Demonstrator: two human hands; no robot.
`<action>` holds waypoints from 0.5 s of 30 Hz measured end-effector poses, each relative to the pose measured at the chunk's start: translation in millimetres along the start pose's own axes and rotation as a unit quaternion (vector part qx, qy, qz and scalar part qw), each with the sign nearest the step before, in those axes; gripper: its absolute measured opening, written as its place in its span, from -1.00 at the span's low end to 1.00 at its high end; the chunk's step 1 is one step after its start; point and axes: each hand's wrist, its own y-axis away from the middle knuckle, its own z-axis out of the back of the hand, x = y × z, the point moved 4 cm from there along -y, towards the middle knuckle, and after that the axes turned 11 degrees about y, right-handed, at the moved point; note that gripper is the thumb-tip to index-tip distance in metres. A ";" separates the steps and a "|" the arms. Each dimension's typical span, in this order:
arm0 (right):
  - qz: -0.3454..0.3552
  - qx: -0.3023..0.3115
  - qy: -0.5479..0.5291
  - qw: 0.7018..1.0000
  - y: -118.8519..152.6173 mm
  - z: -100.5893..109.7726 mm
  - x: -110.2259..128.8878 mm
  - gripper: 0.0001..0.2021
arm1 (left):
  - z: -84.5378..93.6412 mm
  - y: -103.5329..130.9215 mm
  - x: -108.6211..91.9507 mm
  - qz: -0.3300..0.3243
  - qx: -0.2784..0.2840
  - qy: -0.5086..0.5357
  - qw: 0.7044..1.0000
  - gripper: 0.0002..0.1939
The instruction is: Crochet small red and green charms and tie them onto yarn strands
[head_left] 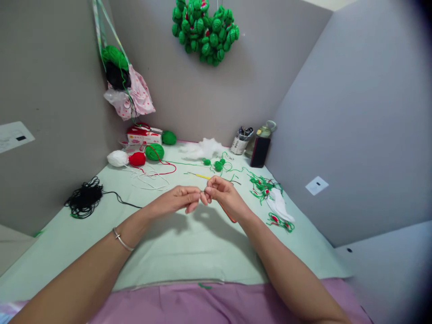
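Observation:
My left hand (180,198) is closed in a pinch, its fingertips meeting those of my right hand (227,193) above the middle of the table. Between them shows a tiny dark bit, apparently black yarn. A strand from the loose black yarn pile (85,197) at the left runs to my left wrist and goes out of sight there. Closed fingers of my right hand hold a thin tool, apparently a crochet hook, whose orange handle (227,213) sticks out below the palm; its tip is hidden. Just beyond the hands lies a yellow crochet hook (202,176).
Red (137,159), white (118,158) and green yarn balls (155,152) sit back left, near a box (145,136) with scissors. White stuffing (205,148), a pen cup (240,143) and a phone (260,152) stand behind. Green-red crochet pieces (263,186) lie right; a green bunch (207,33) hangs above.

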 end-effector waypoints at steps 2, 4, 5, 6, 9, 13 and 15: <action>-0.026 0.003 -0.045 0.999 -1.4 -7.7 -7.2 -0.75 | 7.9 -0.3 -2.7 -0.071 -0.103 0.028 0.992 -0.67; -0.051 0.005 -0.080 0.996 -2.4 -13.1 -12.6 -0.73 | 14.2 0.1 -3.2 -0.109 -0.156 0.076 0.979 -0.72; -0.060 0.003 -0.085 0.995 -2.7 -13.9 -14.2 -0.73 | 16.0 0.0 -3.3 -0.116 -0.159 0.109 0.974 -0.73; -0.065 -0.006 -0.081 0.995 -3.1 -13.2 -15.0 -0.74 | 17.2 -0.2 -3.8 -0.119 -0.151 0.147 0.970 -0.74; -0.056 -0.074 -0.035 0.995 -3.5 -3.5 -12.4 -0.79 | 20.7 0.3 -7.5 -0.140 -0.142 0.238 0.950 -0.75; -0.037 -0.140 -0.046 0.988 -0.7 5.3 -2.2 -0.81 | 23.9 4.4 -7.2 -0.173 -0.258 0.139 0.940 -0.75; -0.031 -0.141 -0.072 0.987 1.5 4.2 2.8 -0.81 | 17.1 4.3 -2.7 -0.158 -0.279 0.026 0.947 -0.70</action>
